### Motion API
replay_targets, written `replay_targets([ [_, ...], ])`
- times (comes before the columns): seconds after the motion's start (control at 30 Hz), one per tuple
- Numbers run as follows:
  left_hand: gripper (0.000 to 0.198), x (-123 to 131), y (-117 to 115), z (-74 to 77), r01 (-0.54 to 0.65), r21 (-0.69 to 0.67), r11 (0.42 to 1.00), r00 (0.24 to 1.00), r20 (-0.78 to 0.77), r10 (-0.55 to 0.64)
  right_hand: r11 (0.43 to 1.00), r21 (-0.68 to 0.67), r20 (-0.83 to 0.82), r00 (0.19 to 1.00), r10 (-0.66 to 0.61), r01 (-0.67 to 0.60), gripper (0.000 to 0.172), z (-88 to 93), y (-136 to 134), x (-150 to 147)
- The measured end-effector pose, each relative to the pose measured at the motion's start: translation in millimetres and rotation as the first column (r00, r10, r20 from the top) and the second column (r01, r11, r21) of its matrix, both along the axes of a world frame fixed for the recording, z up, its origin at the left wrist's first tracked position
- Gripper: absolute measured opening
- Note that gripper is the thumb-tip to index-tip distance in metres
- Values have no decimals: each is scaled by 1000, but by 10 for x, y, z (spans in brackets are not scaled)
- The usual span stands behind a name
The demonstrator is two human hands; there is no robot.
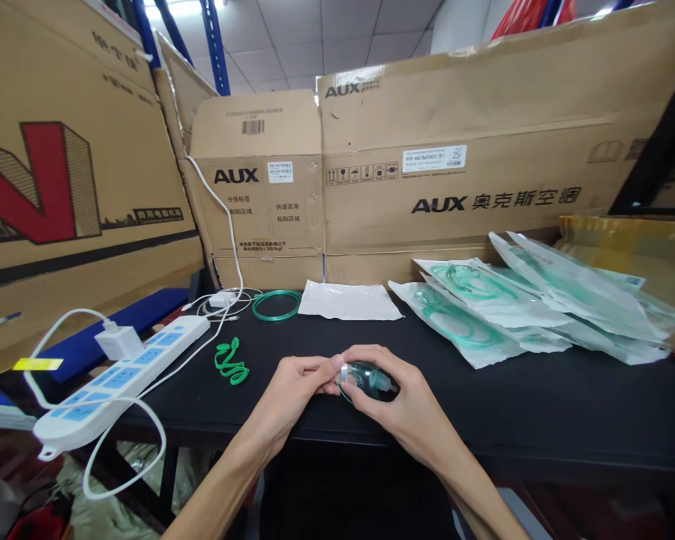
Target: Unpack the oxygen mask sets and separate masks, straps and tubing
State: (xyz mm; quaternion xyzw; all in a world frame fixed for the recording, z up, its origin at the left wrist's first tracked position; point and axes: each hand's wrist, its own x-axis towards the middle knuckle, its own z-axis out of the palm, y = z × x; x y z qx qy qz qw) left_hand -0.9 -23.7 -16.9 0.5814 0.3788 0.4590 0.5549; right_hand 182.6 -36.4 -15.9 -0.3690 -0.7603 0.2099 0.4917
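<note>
Near the front edge of the black table, my right hand (388,382) is wrapped around a clear green oxygen mask (365,375). My left hand (312,375) pinches the end of the mask beside a small silvery strip; the fingers partly hide that spot. A thin green edge or cord shows just below the fingertips. To the left lies a bunched green elastic strap (232,362). Farther back are a coil of green tubing (277,305) and a flat white pouch (349,301), both apart from my hands.
Several packs with green tubing (466,300) are piled at the right. A white power strip (124,375) with plugged-in charger and looping cables lies at the left. Cardboard panels (371,195) wall the table's back and left side.
</note>
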Motion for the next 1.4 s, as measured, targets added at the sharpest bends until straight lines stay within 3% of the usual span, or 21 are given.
replay_targets([
  [0.2, 37, 20, -28, 22, -14, 20, 1000, 999, -29, 15, 993, -103, -55, 997, 51, -57, 6, 56, 6, 17],
  [0.33, 29, 27, -34, 43, -33, 3, 999, 998, -46, 33, 981, -181, -82, 995, 55, -69, 9, 77, 0, 23],
  [0.63, 33, 55, -76, 76, -138, 112, 984, 984, -97, 149, 969, -236, -90, 994, 55, -75, 20, 36, -46, 7],
  [0.8, 30, 45, -69, 41, -91, 102, 991, 994, -54, 97, 971, -215, -133, 988, 76, -104, 22, 11, -38, 4],
  [1.07, 21, -7, -43, 31, 15, -31, 999, 998, 66, -13, 981, -168, -140, 987, 72, -96, 19, 28, -78, 4],
  [1.4, 29, -41, -73, 74, 119, -34, 992, 991, 61, -116, 986, -106, -140, 983, 116, -131, 18, 40, -95, 29],
])
